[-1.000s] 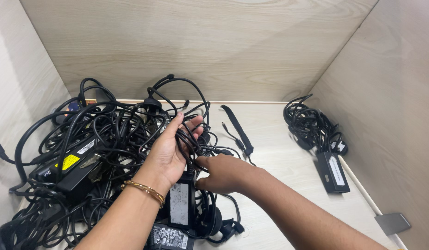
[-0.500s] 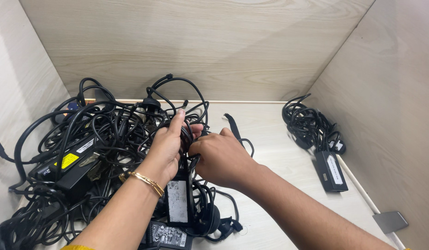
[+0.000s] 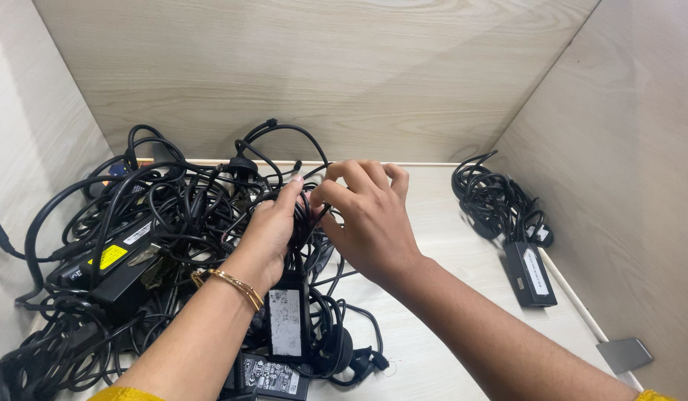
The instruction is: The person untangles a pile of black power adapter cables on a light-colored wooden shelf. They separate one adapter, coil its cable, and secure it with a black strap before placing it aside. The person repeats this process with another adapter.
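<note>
The worktop is walled at the rear, left and right edges. A tangled cable pile fills its left half; a coiled adapter lies at the right edge. Open room remains front-centre. Separation is judged in hand: the left hand closes around a cable bundle, and the right hand pinches one strand. Next, freeing calls for a slow pull toward open room.
</note>
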